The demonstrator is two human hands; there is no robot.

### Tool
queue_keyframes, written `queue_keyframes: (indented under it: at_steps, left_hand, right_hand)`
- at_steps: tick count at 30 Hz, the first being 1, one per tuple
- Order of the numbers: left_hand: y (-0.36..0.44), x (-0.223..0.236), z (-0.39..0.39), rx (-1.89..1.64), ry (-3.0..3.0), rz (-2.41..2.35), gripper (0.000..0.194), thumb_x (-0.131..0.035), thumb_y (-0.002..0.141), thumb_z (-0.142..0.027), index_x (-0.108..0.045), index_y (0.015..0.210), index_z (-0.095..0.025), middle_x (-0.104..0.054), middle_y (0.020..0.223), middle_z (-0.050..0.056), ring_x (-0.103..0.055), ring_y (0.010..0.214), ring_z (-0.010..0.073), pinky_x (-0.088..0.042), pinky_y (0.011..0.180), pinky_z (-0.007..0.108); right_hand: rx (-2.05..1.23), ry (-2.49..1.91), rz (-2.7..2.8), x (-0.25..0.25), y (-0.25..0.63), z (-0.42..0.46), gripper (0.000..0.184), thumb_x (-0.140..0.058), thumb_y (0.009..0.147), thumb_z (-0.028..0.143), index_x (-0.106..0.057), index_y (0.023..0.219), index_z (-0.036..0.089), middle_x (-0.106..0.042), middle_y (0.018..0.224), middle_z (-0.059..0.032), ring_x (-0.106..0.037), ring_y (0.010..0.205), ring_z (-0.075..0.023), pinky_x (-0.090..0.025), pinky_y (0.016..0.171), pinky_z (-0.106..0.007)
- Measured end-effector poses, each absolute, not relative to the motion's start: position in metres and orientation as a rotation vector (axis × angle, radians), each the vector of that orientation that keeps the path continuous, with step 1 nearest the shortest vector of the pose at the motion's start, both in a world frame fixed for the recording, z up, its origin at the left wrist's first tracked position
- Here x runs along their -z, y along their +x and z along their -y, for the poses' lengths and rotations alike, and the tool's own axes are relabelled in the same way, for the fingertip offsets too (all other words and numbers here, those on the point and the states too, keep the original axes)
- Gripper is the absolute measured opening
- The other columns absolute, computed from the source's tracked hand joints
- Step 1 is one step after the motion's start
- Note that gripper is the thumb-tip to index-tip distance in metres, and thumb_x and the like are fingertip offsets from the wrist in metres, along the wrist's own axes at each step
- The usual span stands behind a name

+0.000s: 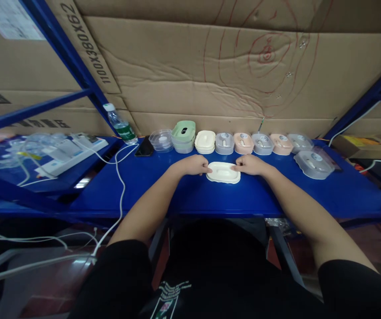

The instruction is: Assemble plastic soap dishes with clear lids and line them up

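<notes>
A cream oval container lid (223,173) lies flat near the middle of the blue table. My left hand (195,165) grips its left end, thumb on top and fingers curled at the edge. At the other end, my right hand (250,165) is closed in the same way, its thumb pressing on the rim. Whether a container sits beneath the lid I cannot tell. Just behind my hands stands a cream lidded container (205,142), beside a grey lidded one (224,144).
Along the back stand a clear container (162,141), stacked green containers (183,138), a peach container (244,143) and several others. A larger clear container (314,165) is at right. A water bottle (123,128), a phone (144,147) and a white cable (123,186) are at left.
</notes>
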State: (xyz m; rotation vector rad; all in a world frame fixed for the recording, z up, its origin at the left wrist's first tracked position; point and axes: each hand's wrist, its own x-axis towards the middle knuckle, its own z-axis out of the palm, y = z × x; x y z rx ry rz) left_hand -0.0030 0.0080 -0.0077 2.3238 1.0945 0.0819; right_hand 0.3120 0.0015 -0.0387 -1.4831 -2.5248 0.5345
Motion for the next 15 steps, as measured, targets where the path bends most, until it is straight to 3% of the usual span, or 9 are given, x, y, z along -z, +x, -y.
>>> queue_keyframes:
  at_steps: [9,12,15]
  left_hand:
    - [-0.003,0.007,-0.008,-0.184,2.433,-1.138,0.030,-0.075,0.088,-0.045,-0.068,0.071,-0.021,-0.075,0.072,0.002,-0.066,0.067,0.0166,-0.044,0.063,0.028]
    - [-0.005,0.003,-0.007,-0.609,2.537,-1.351,0.018,-0.075,0.092,-0.039,-0.077,0.093,-0.021,-0.080,0.096,0.007,-0.074,0.091,0.0233,-0.053,0.078,0.033]
    - [-0.015,0.000,-0.013,-1.038,2.496,-1.672,0.028,-0.070,0.098,-0.035,-0.076,0.122,-0.021,-0.072,0.134,0.014,-0.072,0.120,0.0313,-0.057,0.097,0.041]
  right_hand:
    - [-0.534,-1.485,2.511,0.040,0.313,-0.002,0.061,-0.058,0.094,0.077,-0.051,0.065,0.023,-0.055,0.061,0.0021,-0.047,0.060,-0.0152,-0.030,0.061,-0.032]
    - [-0.541,-1.485,2.507,0.039,0.312,0.000,0.065,-0.058,0.092,0.083,-0.053,0.066,0.023,-0.056,0.061,0.0019,-0.049,0.060,-0.0155,-0.030,0.060,-0.032]
    - [-0.545,-1.483,2.512,0.036,0.311,0.001,0.067,-0.057,0.091,0.086,-0.054,0.067,0.023,-0.058,0.063,0.0014,-0.051,0.062,-0.0160,-0.031,0.061,-0.032]
